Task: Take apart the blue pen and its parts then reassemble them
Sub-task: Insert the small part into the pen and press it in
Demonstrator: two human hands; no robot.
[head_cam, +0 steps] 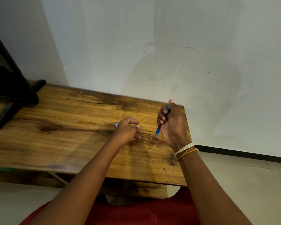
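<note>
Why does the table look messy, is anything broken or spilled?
Nothing looks broken or spilled. The dark patches on the wooden table are just wood grain. The right hand grips the blue pen, tip down, and the left hand reaches over small blue pieces.

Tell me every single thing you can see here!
blue pen: one, blue, held in the right hand, tip pointing down near the table
small blue piece: one, pale blue, blurry, just behind the left hand
table: one, brown wood, against the wall
black stand: one, black, far left on the table
wall: grey-white, behind the table
wrist threads: several, white, orange and yellow, right wrist
left hand: one, fingers loosely curled over the table
right hand: one, grip closed round the pen
</note>
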